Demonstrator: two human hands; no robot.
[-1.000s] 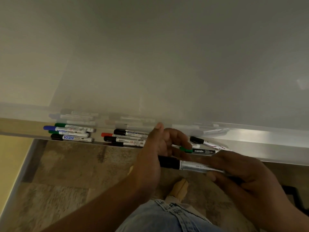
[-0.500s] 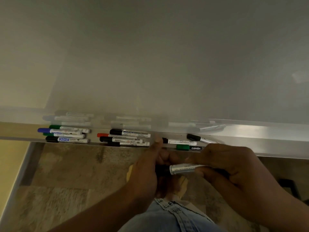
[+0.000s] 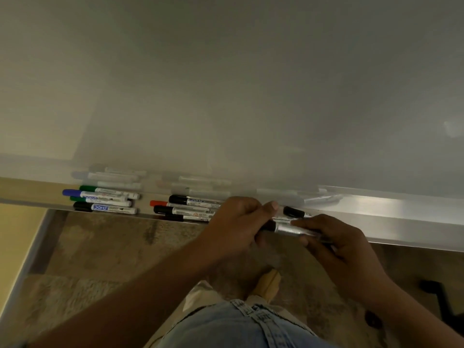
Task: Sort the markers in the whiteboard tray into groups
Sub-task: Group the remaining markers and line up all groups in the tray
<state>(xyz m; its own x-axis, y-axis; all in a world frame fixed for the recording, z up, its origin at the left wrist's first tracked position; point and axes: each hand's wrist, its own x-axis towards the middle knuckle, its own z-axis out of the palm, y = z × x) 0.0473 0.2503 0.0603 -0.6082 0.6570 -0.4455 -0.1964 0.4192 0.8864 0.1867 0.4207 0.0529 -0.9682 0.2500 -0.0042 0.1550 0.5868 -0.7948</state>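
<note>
A silver-barrelled marker [image 3: 291, 229] with a black cap is gripped by both hands just in front of the whiteboard tray [image 3: 391, 217]. My left hand [image 3: 236, 224] closes over its cap end, while my right hand [image 3: 334, 242] pinches the barrel. Behind my fingers a black-capped marker [image 3: 295, 212] lies in the tray. A left group [image 3: 103, 200] holds blue, green and black capped markers. A middle group [image 3: 185, 207] holds a red-capped and several black-capped markers, partly hidden by my left hand.
The whiteboard [image 3: 238, 84] fills the upper view and mirrors the markers faintly. Below the tray lies a patterned floor [image 3: 105, 259]. My jeans [image 3: 233, 325] and a foot [image 3: 268, 282] show at the bottom. A dark object [image 3: 437, 292] sits at the lower right.
Both hands have risen towards the tray with the silver marker. My left hand now covers the green camlin marker and the white marker seen earlier.
</note>
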